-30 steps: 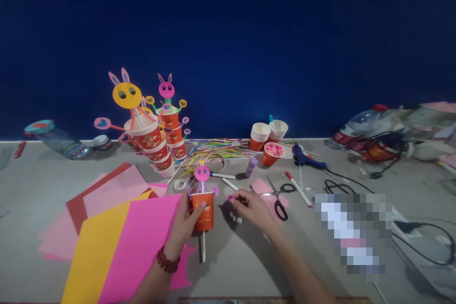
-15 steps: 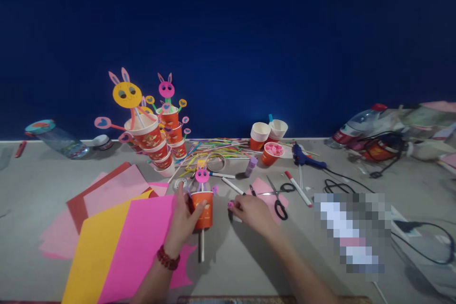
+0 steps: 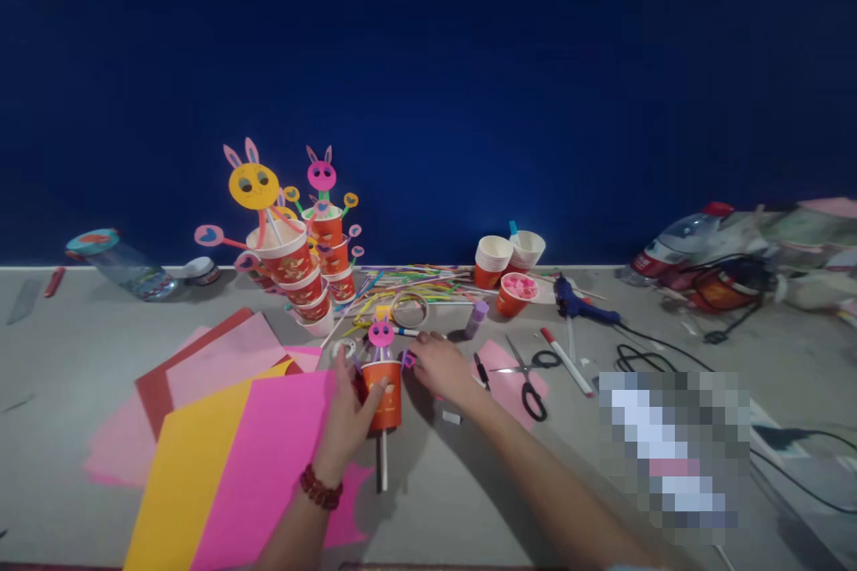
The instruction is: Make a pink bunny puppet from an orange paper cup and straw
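My left hand [image 3: 345,419] is wrapped round the left side of an orange paper cup [image 3: 385,393], thumb across its front. A pink bunny face [image 3: 381,333] with ears rises from the cup, and a white stick [image 3: 384,459] sticks out below it. Purple arms stand at the cup's rim. At the right one, my right hand [image 3: 442,368] pinches a small pink paper piece [image 3: 409,359]; its fingertips partly hide how the two meet. A white scrap [image 3: 452,417] lies below my right hand.
Stacked bunny cups [image 3: 285,254] stand at back left, beyond coloured paper sheets [image 3: 268,455]. Scissors [image 3: 528,375], a red-capped marker [image 3: 568,363] and a blue glue gun [image 3: 582,303] lie to the right. Behind are loose sticks [image 3: 435,281], a tape roll [image 3: 409,310] and a purple glue stick [image 3: 477,319].
My right hand has moved left and away from me, bringing the small pink paper piece to the cup's right purple arm. My left hand keeps its hold; the whole view has shifted slightly.
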Tool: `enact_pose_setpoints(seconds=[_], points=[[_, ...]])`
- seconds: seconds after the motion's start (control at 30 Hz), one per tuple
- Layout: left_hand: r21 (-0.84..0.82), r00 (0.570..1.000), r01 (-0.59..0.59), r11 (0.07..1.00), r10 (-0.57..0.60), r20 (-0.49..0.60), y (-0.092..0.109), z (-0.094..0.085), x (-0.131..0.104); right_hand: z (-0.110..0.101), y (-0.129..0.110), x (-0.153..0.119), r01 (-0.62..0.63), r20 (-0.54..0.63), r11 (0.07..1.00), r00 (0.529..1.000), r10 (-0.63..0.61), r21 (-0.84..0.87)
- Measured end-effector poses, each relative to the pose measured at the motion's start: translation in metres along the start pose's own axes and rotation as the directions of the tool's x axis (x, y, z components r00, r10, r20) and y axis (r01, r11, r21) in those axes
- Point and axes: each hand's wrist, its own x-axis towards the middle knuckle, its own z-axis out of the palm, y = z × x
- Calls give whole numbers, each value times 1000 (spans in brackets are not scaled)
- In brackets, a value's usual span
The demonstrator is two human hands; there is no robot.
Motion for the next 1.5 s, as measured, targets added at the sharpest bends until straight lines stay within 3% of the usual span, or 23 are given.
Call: enact_pose_setpoints(seconds=[0.1,0.43,0.63,0.77,0.87,0.93,1.03,1.13,1.27,1.37,1.5], points=[[-40,997,63,997,-61,46,1,-1,0,4,1,4,-3,-3,1000,1000,3,-3],[58,999,18,998,-16,-33,-1,-4,4,15,5,2,-24,-71,996,997,30,91],[133,1000,-22,991,24,-13,0,-7,-1,15,16,-22,74,-173,977,984,-40,198],[170,996,-76,983,82,-29,3,-7,-4,20,26,-52,230,-349,934,929,-127,273],[268,988,-145,953,155,-16,10,-9,-5,25,30,-70,280,-454,910,883,-119,305],[365,966,-232,902,256,-19,19,-11,-6,28,31,-80,264,-458,908,884,-93,326],[471,900,-379,796,436,-13,38,-14,-13,33,32,-94,181,-418,912,908,-12,367],[440,827,-545,714,545,140,57,-9,-24,40,28,-107,90,-382,935,923,51,342],[327,748,-649,687,500,437,73,8,-35,49,15,-117,10,-318,982,947,51,186],[348,729,-651,675,428,534,76,18,-37,53,6,-117,-6,-214,994,976,30,112],[390,732,-648,654,392,558,75,17,-38,46,7,-115,18,-82,988,997,-6,152]])
